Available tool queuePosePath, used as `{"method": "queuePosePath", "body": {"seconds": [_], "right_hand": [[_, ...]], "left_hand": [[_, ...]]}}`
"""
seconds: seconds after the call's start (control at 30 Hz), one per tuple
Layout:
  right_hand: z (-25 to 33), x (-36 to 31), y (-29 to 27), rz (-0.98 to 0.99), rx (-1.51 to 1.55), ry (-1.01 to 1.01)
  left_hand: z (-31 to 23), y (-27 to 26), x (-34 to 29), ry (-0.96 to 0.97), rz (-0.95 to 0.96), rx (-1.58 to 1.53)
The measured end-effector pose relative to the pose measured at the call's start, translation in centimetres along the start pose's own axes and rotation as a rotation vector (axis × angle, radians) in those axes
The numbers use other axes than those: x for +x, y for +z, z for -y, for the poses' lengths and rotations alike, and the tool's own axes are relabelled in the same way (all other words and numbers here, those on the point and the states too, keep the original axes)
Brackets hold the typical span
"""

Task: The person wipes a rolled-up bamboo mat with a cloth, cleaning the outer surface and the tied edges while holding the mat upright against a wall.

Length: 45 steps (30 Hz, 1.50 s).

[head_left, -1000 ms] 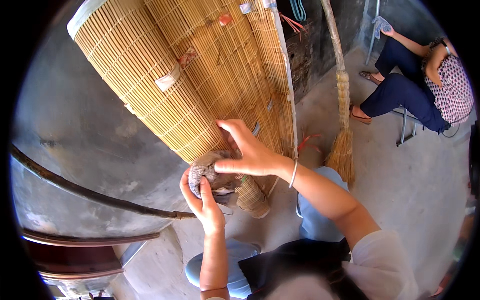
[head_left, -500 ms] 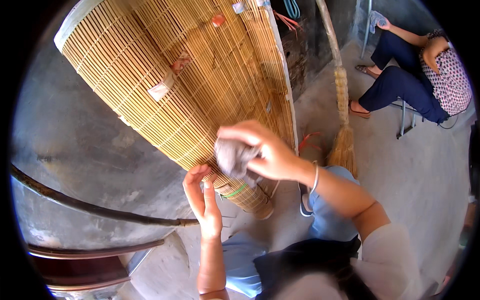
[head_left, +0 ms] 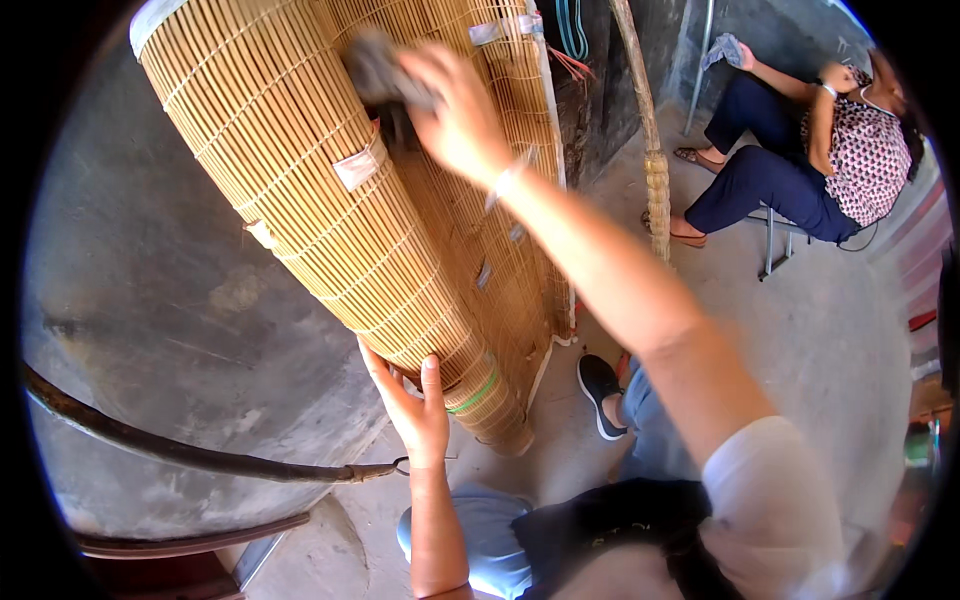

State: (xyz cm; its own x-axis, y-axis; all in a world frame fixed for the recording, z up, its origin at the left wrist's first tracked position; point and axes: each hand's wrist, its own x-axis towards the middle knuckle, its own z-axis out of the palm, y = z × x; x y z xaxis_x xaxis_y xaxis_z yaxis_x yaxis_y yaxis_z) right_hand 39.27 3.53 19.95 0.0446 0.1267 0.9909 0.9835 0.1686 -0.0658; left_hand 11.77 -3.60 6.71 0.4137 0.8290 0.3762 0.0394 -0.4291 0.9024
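Currently, taking the middle of your view as the clock's centre, the slatted bamboo mat (head_left: 310, 230) runs from 11 o'clock down to 6 o'clock, its near side curled into a roll that narrows toward the lower end. Your right hand (head_left: 455, 105), blurred at 12 o'clock, is closed on a crumpled grey cloth (head_left: 385, 70); the cloth lies at 11 o'clock, over the fold where the roll meets the flatter part. A pale bracelet (head_left: 510, 178) circles that wrist. Your left hand (head_left: 415, 410), at 7 o'clock, touches the lower edge of the roll, thumb in front and parted from the fingers; whether it grips or merely steadies there, you cannot tell from this view. A white patch (head_left: 357, 170) sits on the roll between 10 and 11 o'clock, and a green band (head_left: 472, 393) rings its narrow end at 6 o'clock. Toward 8 o'clock a dark curved pole (head_left: 200, 450) crosses before the grey wall (head_left: 200, 270). Your black shoe (head_left: 598, 393) is on the floor (head_left: 800, 330) at 4 o'clock. Between 1 and 2 o'clock stands a broom (head_left: 650, 150); at 2 o'clock another person (head_left: 850, 170) sits holding a grey-blue rag (head_left: 722, 52).
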Motion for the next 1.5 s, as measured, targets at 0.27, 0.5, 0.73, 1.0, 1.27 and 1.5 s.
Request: {"method": "queuePosePath", "body": {"seconds": [0.27,0.5,0.73,1.0,1.27,1.5], "right_hand": [[6.0,-37.4,-8.5,0.648,0.122,0.895],[3.7,-24.9,-5.8,0.248,0.117,0.599],[-1.5,7.1,-5.5,-0.19,0.06,0.1],[-5.7,-0.8,-2.2,0.073,-0.194,0.075],[-0.3,-26.1,-7.8,0.69,-0.237,0.359],[-3.1,-10.6,-10.6,0.56,-0.212,0.188]], "left_hand": [[1.4,0.5,0.5,0.073,0.05,0.107],[1.3,-1.3,0.0,0.064,0.066,0.078],[1.4,-0.6,-0.1,0.067,0.047,0.07],[1.5,-0.3,-0.1,0.097,0.031,0.073],[2.7,-0.4,0.2,0.204,0.046,0.131],[1.8,-1.0,0.3,0.169,0.069,-0.004]]}}
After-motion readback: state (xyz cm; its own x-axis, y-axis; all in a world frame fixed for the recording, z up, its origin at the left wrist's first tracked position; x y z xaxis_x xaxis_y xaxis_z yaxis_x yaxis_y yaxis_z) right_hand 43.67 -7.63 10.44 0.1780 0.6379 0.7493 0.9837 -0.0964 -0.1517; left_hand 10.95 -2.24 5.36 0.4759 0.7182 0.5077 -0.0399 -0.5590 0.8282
